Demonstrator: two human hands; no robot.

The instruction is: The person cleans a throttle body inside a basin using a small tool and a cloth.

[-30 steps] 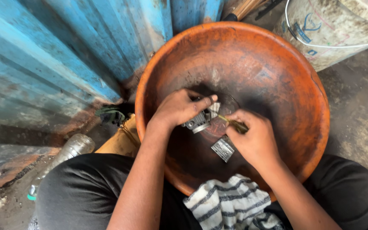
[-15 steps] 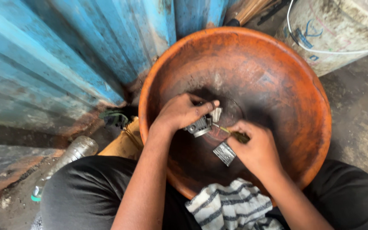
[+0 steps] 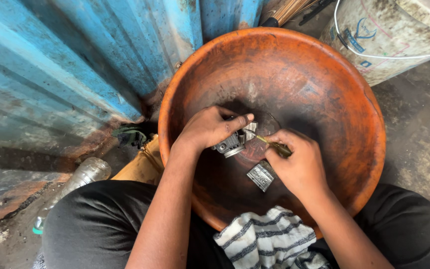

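Observation:
A large orange basin (image 3: 354,94), dark and greasy inside, sits in front of me. My left hand (image 3: 210,127) grips a small grey metal engine part (image 3: 232,142) over the basin's middle. My right hand (image 3: 297,162) holds a thin brush with a yellowish-green handle (image 3: 272,144), its tip touching the metal part. A flat ribbed metal piece (image 3: 261,175) lies on the basin bottom just below the two hands.
A striped white and dark cloth (image 3: 262,241) lies across my lap at the basin's near rim. A blue corrugated metal wall (image 3: 51,65) stands to the left. A dirty white bucket (image 3: 389,35) is at the far right. A clear plastic bottle (image 3: 83,174) lies on the ground at left.
Both hands stay over the basin's middle with the part and the brush; the brush hand has shifted slightly against the part. The view has moved a little.

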